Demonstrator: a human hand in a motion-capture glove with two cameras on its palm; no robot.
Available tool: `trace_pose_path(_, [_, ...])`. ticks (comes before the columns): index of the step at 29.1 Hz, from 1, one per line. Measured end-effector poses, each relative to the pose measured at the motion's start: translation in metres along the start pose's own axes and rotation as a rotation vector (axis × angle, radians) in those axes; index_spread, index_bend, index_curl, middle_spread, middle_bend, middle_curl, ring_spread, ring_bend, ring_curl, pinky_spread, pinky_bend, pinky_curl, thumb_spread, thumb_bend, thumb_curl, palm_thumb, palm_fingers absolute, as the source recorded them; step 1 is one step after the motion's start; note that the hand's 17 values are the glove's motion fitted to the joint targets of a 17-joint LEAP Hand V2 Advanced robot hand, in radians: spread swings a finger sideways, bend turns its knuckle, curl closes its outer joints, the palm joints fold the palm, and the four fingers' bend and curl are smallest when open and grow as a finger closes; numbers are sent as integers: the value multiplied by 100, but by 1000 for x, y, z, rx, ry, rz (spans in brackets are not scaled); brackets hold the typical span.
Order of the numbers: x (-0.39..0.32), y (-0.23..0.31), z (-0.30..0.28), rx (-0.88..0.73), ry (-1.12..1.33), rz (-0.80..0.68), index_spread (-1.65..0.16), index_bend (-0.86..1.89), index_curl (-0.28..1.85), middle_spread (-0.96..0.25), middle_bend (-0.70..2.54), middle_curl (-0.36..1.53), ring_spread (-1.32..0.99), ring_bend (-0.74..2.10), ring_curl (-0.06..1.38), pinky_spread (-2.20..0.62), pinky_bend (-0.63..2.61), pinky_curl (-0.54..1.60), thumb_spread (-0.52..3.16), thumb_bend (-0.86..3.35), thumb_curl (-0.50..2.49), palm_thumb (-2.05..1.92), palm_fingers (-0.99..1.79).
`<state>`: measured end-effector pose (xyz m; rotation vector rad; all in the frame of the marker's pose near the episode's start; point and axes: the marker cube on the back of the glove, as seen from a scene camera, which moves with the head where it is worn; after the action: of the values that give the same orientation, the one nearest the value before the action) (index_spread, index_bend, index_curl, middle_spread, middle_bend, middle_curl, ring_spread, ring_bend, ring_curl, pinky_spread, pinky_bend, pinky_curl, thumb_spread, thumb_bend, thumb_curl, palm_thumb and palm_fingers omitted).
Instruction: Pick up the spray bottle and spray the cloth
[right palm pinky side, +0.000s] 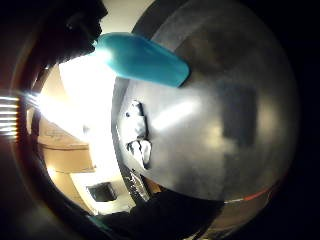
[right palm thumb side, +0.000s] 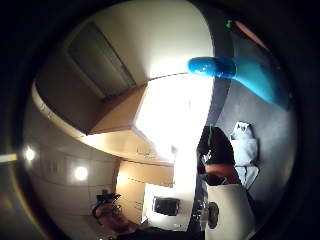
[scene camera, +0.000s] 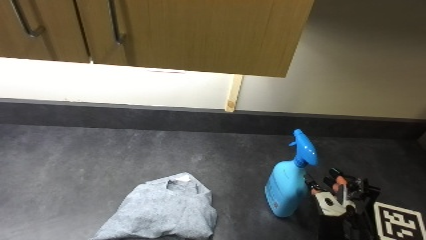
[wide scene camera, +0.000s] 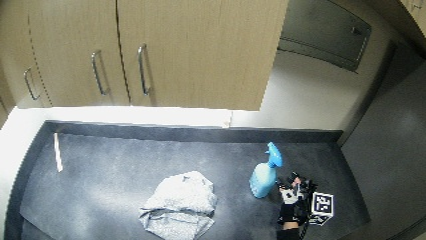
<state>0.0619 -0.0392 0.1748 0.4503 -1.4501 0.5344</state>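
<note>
While the blue plastic spray bottle (scene camera: 291, 180) stood upright on the dark grey speckled countertop (scene camera: 80, 160), our black-gloved right hand (scene camera: 339, 197) was just beside its body, on the side away from the crumpled grey cloth (scene camera: 163, 212). We could not make out from the outside view whether any finger touched the bottle, and we could not tell how far the fingers were spread or curled; in both palm views the bottle lay close to the palm but with counter showing around it, so we judged that nothing was held yet. The cloth lay in a heap on the same counter, apart from the bottle, nearer the front edge. The nozzle of the bottle pointed toward the cloth's side. We took this to be the reach-and-grasp step, with the spraying not yet begun. The next move, as we judged it, called for closing the hand round the bottle's neck with a finger on the trigger, lifting it, and aiming the nozzle at the cloth. Wooden cabinets (scene camera: 200, 35) hung above the counter.
</note>
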Motion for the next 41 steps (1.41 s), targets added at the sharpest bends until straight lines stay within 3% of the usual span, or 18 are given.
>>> trace_pose_path(16, [17,-29,15,28,69,92,-29,14,26,8,20,36,10,46,37,13,65,35,102,-2,56,89,45])
trace_pose_path(30, [17,-34,19,33,40,73,-29,15,27,7,20,37,10,45,38,15,55,33,101,-2,57,90,48])
trace_pose_path(41, [14,-40,19,69,9,2,-21,45,40,0,38,44,5,27,33,15,22,24,94,2,62,105,89])
